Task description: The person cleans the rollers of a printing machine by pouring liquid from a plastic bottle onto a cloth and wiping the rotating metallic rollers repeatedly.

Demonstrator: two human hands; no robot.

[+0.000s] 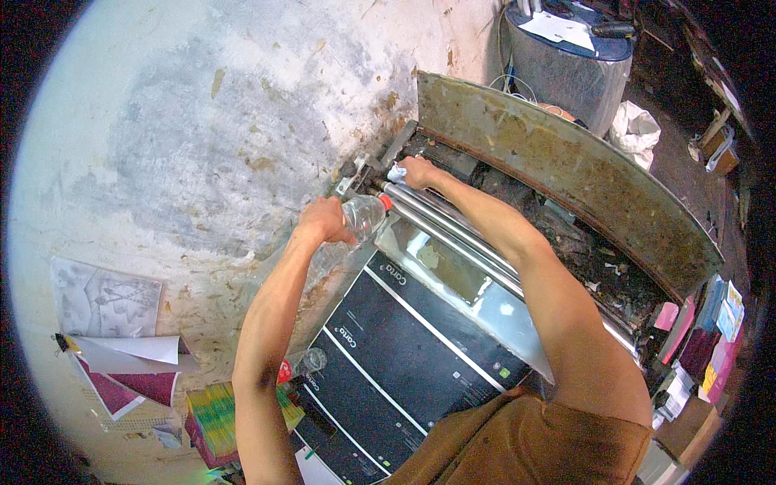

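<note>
My left hand (325, 221) is closed around a clear plastic bottle (364, 214) with a red cap, tilted so that the cap points toward the metal rollers (461, 230). My right hand (419, 172) reaches over the rollers to their far left end. Its fingers are closed on a small crumpled white wad (396, 173), cloth or paper; I cannot tell which. Beside the rollers lies a shiny metal plate (453, 279) with a brownish patch. Large black printed sheets (404, 347) with white bands lie in front of my body.
A rusty curved metal guard (566, 166) rises behind the dark, littered trough (558, 212). Past it stand a grey drum (566, 77) and a white sack (634, 129). Under my left forearm lies another clear bottle (311, 361) near a green-yellow stack (214, 420). Papers (109, 303) hang on the stained wall.
</note>
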